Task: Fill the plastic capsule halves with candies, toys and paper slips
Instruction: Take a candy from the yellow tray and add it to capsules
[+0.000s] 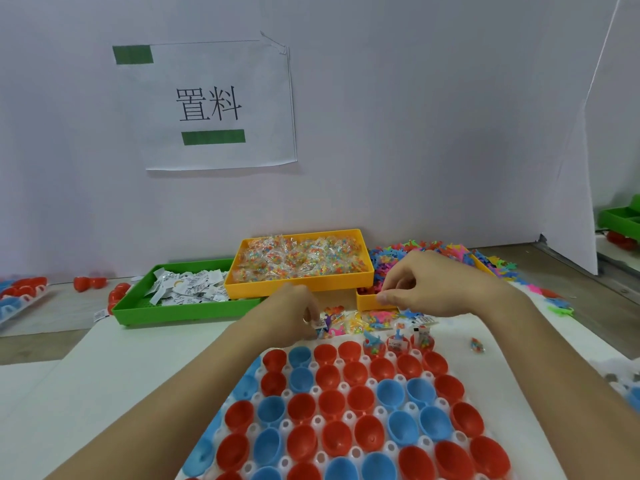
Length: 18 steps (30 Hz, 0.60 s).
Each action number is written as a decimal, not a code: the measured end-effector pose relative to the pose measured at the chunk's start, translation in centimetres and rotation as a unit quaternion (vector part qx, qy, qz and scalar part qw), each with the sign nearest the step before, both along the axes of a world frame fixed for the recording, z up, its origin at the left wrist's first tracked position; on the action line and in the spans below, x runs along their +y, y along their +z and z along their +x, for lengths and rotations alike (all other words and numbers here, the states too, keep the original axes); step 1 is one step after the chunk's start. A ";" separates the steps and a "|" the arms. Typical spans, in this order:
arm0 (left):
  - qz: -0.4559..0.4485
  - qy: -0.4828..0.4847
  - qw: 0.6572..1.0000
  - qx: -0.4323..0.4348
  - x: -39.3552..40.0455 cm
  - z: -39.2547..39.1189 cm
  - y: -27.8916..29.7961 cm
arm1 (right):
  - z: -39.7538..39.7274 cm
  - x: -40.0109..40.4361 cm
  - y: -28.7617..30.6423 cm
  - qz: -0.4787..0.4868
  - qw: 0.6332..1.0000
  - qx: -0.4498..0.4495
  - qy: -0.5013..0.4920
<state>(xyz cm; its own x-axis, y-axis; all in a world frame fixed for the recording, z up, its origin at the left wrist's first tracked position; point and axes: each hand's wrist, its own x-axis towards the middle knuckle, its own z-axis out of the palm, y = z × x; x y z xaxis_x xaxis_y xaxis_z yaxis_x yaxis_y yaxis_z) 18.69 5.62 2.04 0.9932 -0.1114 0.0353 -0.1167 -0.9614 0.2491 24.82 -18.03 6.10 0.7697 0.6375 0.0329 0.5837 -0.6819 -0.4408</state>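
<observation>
Nearest the viewer, a white holder tray (313, 415) carries rows of red and blue capsule halves (332, 405), all with their open mouths facing up; the rows run left to right and step away toward the far edge. Almost all of them look empty. Only three red halves at the right end of the far row (398, 345) hold anything: small toys and slips stick up out of them.

Just beyond that far row, the left hand (294, 317) pinches a small purple toy with a paper slip (323, 325) between its fingertips, the fingers curled around them. The toy stands roughly upright, its long axis pointing up and down, right above the tray's far edge. The empty red halves of the far row (325, 351) lie just nearer than this hand and slightly to its right, so the left hand is the closer one to them, and I judge the next move to be a short drop down and toward the viewer.

The right hand (426, 284) hovers farther off and to the right, fingers curled; whether it grips anything I cannot tell. Loose candies and toys (360, 318) lie between the hands.

Farther still sit a green tray of paper slips (187, 285), a yellow tray of candy packets (301, 259), and a heap of coloured toys (398, 252) on the right.
</observation>
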 end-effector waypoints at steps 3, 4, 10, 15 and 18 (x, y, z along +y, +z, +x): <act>0.023 -0.002 1.000 -0.004 -0.5 0.5 -0.6 | 0.0 0.1 -0.1 -0.004 1.000 0.005 0.002; 0.027 0.004 1.000 -0.009 -0.6 0.7 -0.8 | 0.0 0.2 -0.1 -0.006 1.000 0.006 0.002; -0.020 0.035 0.997 -0.063 -0.8 0.6 -1.1 | -0.2 0.2 0.1 -0.002 1.000 0.007 0.002; -0.121 0.077 0.983 -0.115 -0.4 -0.5 0.3 | -0.5 0.3 0.3 0.000 1.000 0.000 0.002; -0.186 0.066 0.966 -0.165 -0.5 -2.0 1.7 | -0.9 0.5 0.7 0.035 0.999 0.016 0.004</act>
<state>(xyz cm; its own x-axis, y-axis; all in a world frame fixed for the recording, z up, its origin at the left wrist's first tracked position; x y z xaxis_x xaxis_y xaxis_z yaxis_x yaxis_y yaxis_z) 16.67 5.17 3.72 0.9255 0.0961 0.3664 -0.1319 -0.8250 0.5496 23.94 -17.50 6.80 0.7664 0.6403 0.0522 0.5733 -0.6450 -0.5053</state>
